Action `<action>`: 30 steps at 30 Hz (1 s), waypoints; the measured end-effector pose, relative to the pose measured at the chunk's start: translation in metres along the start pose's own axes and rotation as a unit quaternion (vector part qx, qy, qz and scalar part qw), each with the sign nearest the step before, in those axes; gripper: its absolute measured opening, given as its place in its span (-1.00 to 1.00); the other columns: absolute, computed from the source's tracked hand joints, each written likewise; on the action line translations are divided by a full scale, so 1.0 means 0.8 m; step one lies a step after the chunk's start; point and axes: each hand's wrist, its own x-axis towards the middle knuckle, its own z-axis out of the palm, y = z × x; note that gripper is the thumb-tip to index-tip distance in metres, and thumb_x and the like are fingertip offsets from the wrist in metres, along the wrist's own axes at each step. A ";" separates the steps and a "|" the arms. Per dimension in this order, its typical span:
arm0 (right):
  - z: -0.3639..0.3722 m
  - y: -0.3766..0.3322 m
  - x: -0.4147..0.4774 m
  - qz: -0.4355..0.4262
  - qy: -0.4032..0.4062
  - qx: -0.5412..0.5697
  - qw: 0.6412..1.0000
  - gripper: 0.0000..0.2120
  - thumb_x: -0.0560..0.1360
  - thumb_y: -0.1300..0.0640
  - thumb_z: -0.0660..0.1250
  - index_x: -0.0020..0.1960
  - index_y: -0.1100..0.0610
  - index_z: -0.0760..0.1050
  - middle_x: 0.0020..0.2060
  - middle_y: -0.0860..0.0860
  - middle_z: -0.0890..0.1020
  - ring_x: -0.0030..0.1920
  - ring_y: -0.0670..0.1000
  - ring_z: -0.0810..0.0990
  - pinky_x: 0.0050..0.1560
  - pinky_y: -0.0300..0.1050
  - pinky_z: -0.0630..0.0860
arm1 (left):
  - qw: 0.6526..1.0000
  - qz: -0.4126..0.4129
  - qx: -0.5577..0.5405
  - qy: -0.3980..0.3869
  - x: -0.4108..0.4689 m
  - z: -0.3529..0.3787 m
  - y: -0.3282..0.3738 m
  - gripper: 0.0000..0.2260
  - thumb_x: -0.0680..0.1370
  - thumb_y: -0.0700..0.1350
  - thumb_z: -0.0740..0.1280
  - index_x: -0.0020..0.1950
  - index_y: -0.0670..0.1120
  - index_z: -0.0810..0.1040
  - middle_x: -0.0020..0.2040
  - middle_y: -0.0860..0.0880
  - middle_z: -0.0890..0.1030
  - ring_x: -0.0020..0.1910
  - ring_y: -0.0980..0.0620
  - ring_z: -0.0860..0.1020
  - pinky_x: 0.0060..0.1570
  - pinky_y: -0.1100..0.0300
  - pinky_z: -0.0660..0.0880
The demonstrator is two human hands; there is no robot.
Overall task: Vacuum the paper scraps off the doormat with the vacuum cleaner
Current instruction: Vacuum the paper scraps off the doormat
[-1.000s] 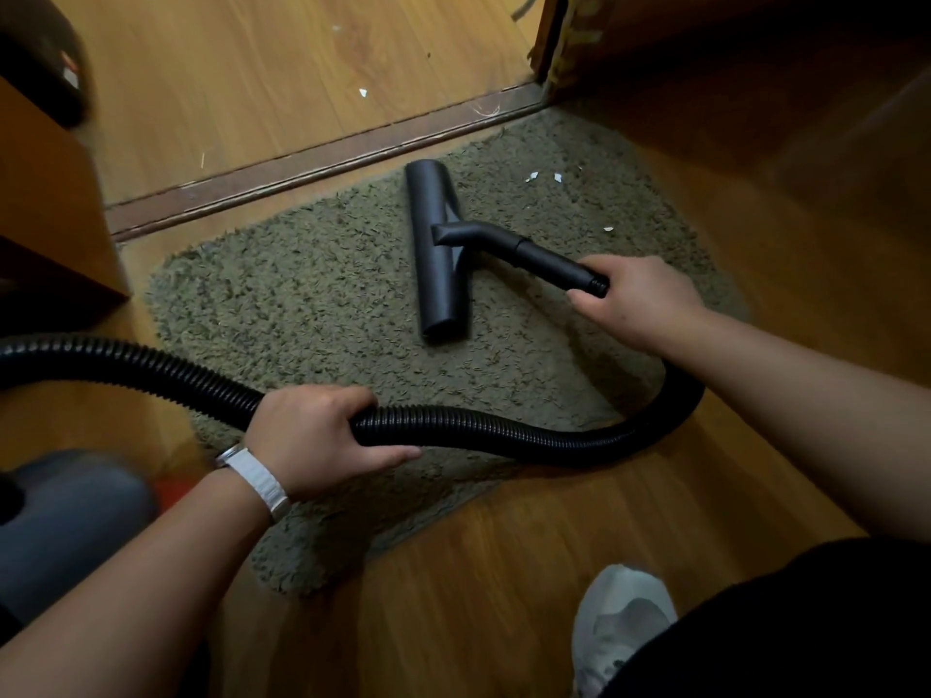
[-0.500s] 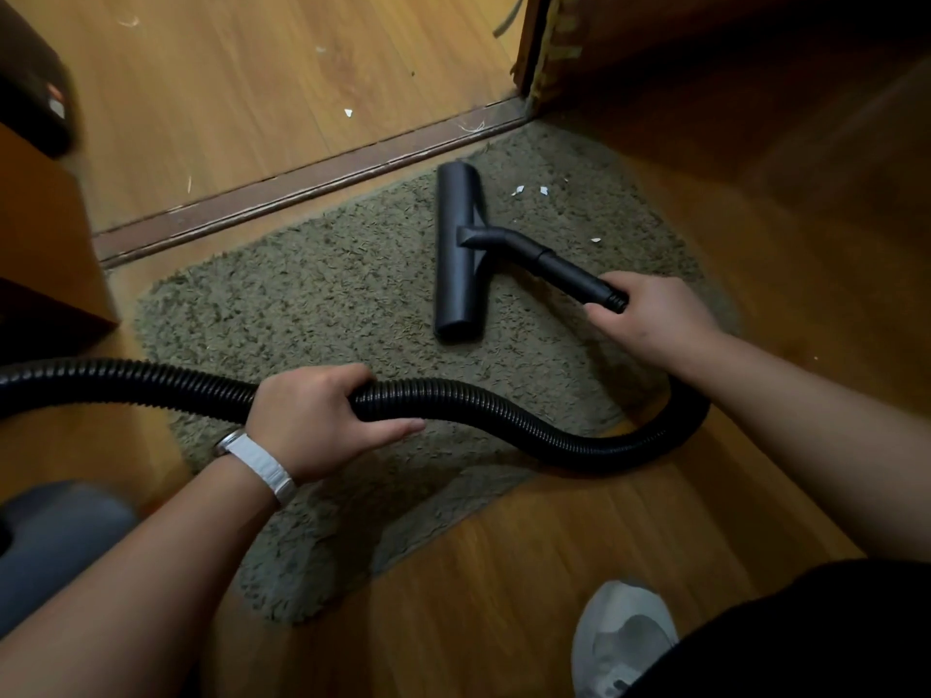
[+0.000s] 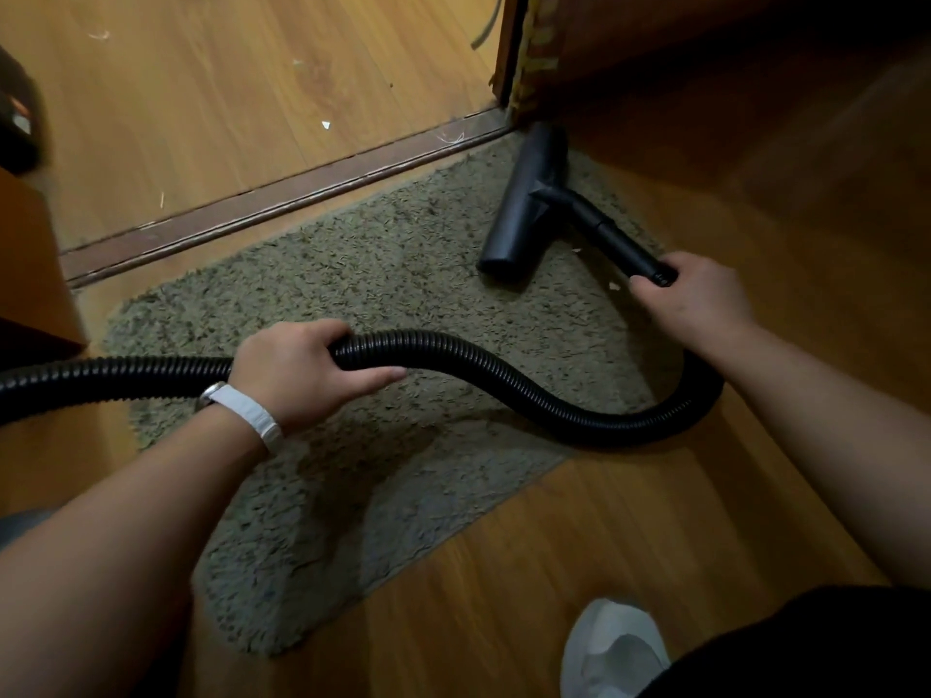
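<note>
A shaggy olive doormat lies on the wooden floor by a door sill. The black vacuum nozzle rests on the mat's far right corner, against the door frame. My right hand grips the rigid black tube just behind the nozzle. My left hand is closed around the ribbed black hose, which loops across the mat toward my right hand. Two small paper scraps lie on the mat between the nozzle and my right hand.
A brown door sill runs along the mat's far edge, with more scraps on the floor beyond it. A wooden door frame stands at the far right corner. Wooden furniture is on the left. My white shoe is at the bottom.
My right hand has pushed the nozzle right and away into the mat's far corner, over the spot where two scraps lay. My left hand has kept its hold on the hose.
</note>
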 end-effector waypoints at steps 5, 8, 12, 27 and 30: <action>-0.002 0.013 0.012 0.029 0.013 0.022 0.999 -0.68 0.54 -0.06 0.31 0.19 0.10 0.58 -0.17 0.09 0.58 -0.23 0.10 0.52 -0.15 -0.03 0.52 | 1.000 -0.003 0.005 0.002 -0.003 0.010 0.000 -0.28 0.20 0.64 0.01 -0.29 0.02 0.49 -0.52 0.10 0.43 -0.49 0.17 0.41 -0.48 0.28 0.24; 0.002 0.003 0.017 0.019 -0.006 0.023 1.000 -0.65 0.54 -0.09 0.30 0.23 0.06 0.56 -0.20 0.05 0.59 -0.22 0.10 0.57 -0.23 -0.07 0.50 | 1.000 -0.007 0.008 -0.007 -0.005 0.011 -0.001 -0.29 0.19 0.64 0.00 -0.29 0.02 0.49 -0.52 0.11 0.43 -0.49 0.19 0.40 -0.48 0.28 0.23; 0.010 -0.027 0.022 -0.032 -0.049 -0.006 0.998 -0.65 0.54 -0.12 0.30 0.26 0.01 0.52 -0.19 0.02 0.59 -0.21 0.09 0.60 -0.19 -0.02 0.56 | 1.000 -0.009 0.008 -0.017 -0.009 0.011 -0.002 -0.33 0.18 0.64 0.01 -0.33 0.05 0.42 -0.50 0.11 0.44 -0.48 0.20 0.39 -0.47 0.27 0.22; 0.008 -0.018 0.024 -0.017 -0.020 -0.026 0.999 -0.66 0.53 -0.15 0.30 0.24 -0.05 0.53 -0.17 0.01 0.62 -0.21 0.08 0.61 -0.17 0.04 0.61 | 0.999 -0.018 0.022 -0.036 -0.009 0.022 -0.011 -0.25 0.15 0.65 -0.02 -0.27 0.03 0.52 -0.48 0.10 0.48 -0.45 0.14 0.45 -0.46 0.28 0.24; 0.004 0.005 0.025 0.010 0.003 -0.009 1.000 -0.67 0.52 -0.14 0.30 0.22 -0.03 0.56 -0.17 0.04 0.62 -0.20 0.11 0.60 -0.18 -0.01 0.57 | 0.999 -0.015 0.021 -0.038 -0.009 0.027 -0.014 -0.26 0.15 0.65 -0.02 -0.24 0.04 0.52 -0.46 0.12 0.48 -0.44 0.12 0.45 -0.46 0.28 0.23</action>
